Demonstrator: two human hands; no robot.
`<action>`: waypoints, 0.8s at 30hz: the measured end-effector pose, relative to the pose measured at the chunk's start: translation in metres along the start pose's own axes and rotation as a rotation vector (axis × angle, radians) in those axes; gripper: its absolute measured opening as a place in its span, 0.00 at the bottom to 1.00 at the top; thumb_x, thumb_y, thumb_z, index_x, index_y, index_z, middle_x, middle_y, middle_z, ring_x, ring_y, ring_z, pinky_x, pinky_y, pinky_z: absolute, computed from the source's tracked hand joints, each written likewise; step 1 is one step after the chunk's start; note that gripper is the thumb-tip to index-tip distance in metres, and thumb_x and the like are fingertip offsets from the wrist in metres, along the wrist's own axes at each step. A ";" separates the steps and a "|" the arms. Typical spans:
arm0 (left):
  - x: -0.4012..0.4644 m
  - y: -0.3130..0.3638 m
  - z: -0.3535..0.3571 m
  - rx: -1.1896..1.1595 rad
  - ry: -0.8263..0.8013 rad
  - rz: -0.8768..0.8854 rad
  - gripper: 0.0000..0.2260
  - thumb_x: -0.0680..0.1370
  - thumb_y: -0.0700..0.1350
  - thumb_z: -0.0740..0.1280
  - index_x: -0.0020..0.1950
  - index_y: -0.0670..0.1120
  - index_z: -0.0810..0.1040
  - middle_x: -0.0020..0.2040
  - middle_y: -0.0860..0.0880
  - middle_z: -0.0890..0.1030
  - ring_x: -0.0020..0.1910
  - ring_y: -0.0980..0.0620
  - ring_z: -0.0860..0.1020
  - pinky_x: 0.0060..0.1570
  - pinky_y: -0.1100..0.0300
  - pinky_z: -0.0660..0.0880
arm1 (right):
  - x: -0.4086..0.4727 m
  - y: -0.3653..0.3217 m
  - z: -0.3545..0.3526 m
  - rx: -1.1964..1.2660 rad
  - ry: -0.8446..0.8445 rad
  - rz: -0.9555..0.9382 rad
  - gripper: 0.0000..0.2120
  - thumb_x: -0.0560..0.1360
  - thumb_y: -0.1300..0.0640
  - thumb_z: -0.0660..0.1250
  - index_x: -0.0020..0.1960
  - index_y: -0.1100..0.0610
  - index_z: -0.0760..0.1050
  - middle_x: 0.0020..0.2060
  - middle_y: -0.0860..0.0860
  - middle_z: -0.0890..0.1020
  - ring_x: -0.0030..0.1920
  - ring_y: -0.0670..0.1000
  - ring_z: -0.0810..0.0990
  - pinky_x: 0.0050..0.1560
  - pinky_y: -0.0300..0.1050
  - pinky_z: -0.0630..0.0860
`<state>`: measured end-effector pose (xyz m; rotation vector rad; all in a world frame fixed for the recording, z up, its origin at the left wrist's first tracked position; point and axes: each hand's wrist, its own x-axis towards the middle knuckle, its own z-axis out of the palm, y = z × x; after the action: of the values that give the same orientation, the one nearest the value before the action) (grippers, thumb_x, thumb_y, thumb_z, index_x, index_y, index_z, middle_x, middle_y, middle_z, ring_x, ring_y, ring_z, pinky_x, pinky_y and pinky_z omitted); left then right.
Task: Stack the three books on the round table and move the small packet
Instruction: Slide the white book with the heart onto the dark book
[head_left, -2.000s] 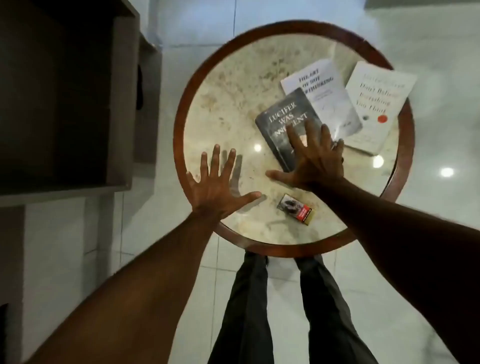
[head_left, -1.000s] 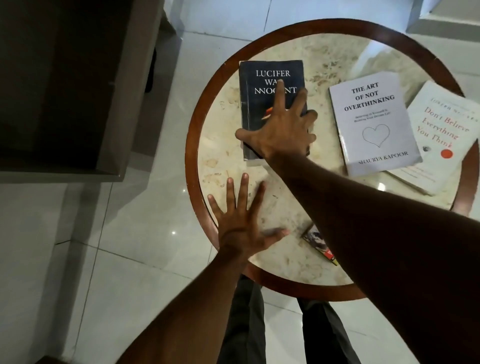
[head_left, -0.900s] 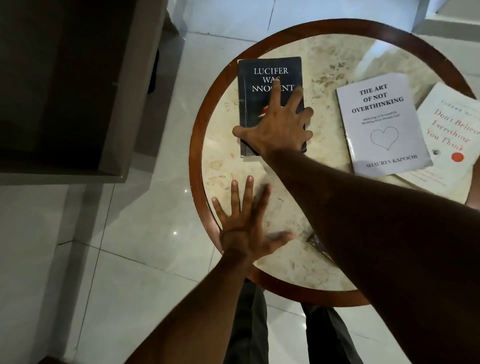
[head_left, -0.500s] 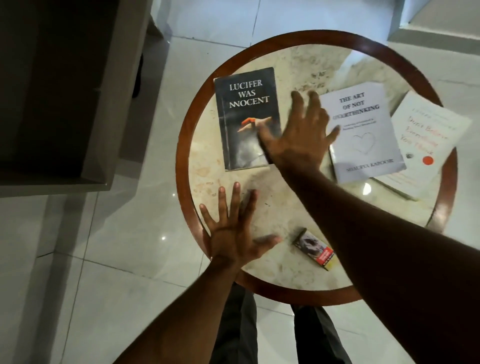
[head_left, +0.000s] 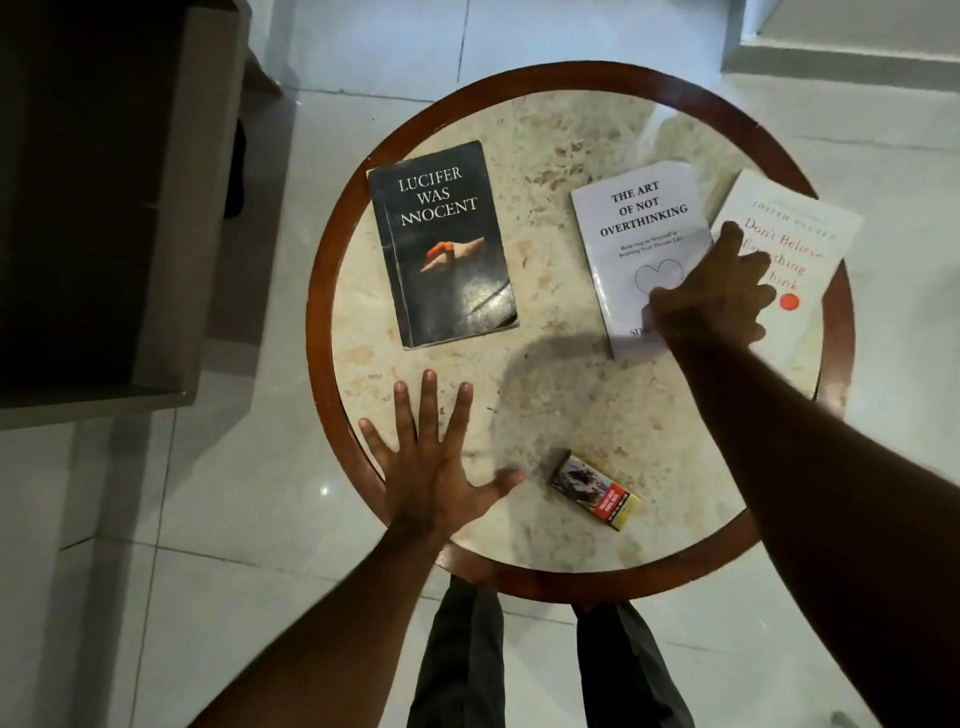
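Two books (head_left: 644, 228) under right hand (head_left: 714, 296)

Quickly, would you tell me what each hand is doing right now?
Left hand: open, flat on the round table, holding nothing.
Right hand: open, lying across the white book, not gripping.

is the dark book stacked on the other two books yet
No, the dark book lies alone on the left of the round table, apart from the white book and the cream book.
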<state>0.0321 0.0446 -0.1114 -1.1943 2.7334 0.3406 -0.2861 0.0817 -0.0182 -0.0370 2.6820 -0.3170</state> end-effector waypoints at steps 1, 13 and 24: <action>0.000 0.000 0.000 0.003 -0.002 -0.002 0.55 0.65 0.86 0.54 0.85 0.57 0.51 0.87 0.46 0.47 0.85 0.38 0.46 0.76 0.24 0.42 | 0.003 0.002 -0.004 0.032 -0.015 0.003 0.37 0.70 0.61 0.77 0.73 0.53 0.63 0.69 0.59 0.72 0.69 0.66 0.71 0.64 0.65 0.73; 0.000 0.001 -0.003 -0.034 0.005 0.011 0.55 0.65 0.86 0.54 0.85 0.57 0.51 0.87 0.46 0.48 0.85 0.38 0.45 0.76 0.24 0.39 | -0.067 -0.063 0.012 0.557 -0.016 -0.149 0.15 0.70 0.58 0.73 0.57 0.57 0.80 0.51 0.56 0.85 0.47 0.52 0.81 0.46 0.39 0.76; -0.001 0.002 -0.006 -0.015 0.014 0.008 0.51 0.69 0.84 0.49 0.85 0.57 0.54 0.87 0.46 0.52 0.85 0.39 0.45 0.77 0.26 0.39 | -0.100 -0.108 0.076 0.501 -0.117 -0.165 0.13 0.75 0.62 0.71 0.58 0.58 0.75 0.54 0.57 0.84 0.52 0.59 0.83 0.47 0.43 0.71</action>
<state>0.0309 0.0453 -0.1053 -1.1947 2.7530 0.3558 -0.1662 -0.0319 -0.0184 -0.1202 2.4150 -0.9944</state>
